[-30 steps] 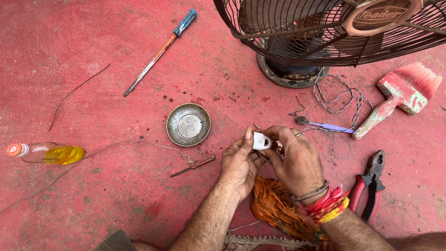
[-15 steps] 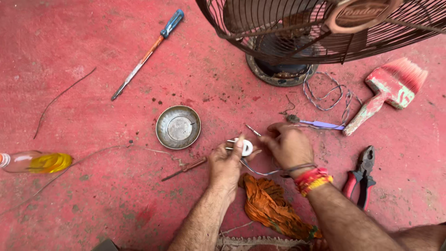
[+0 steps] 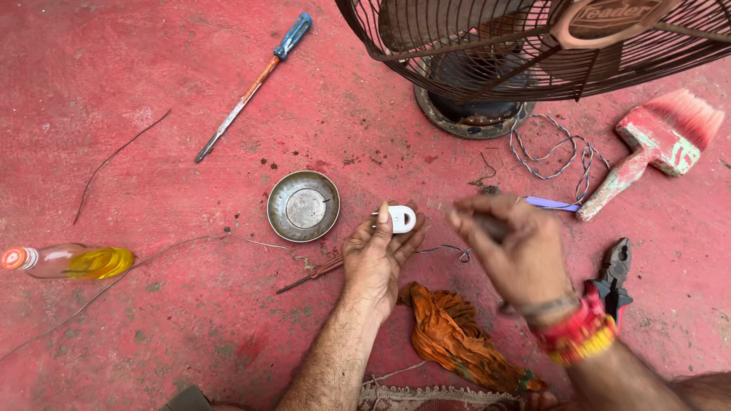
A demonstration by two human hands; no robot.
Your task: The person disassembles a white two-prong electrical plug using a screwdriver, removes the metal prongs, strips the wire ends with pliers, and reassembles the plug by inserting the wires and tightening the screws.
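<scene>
Bottle (image 3: 68, 262) (lying sideways) holds yellow liquid; metal bowl (image 3: 304, 205) looks bare.

Your right hand (image 3: 506, 247) has pulled away from the white part (image 3: 401, 218); only your left hand (image 3: 378, 255) now pinches it.

Blue-handled screwdriver (image 3: 247, 90) lying way up left of the fingers, round metal dish (image 3: 303, 205) just left of them. Oil bottle (image 3: 67, 261) far left, orange rag (image 3: 457, 339) below, pliers (image 3: 613, 278) and pink-stained paintbrush (image 3: 653, 146) off right, rusty fan (image 3: 525, 53) above.
</scene>
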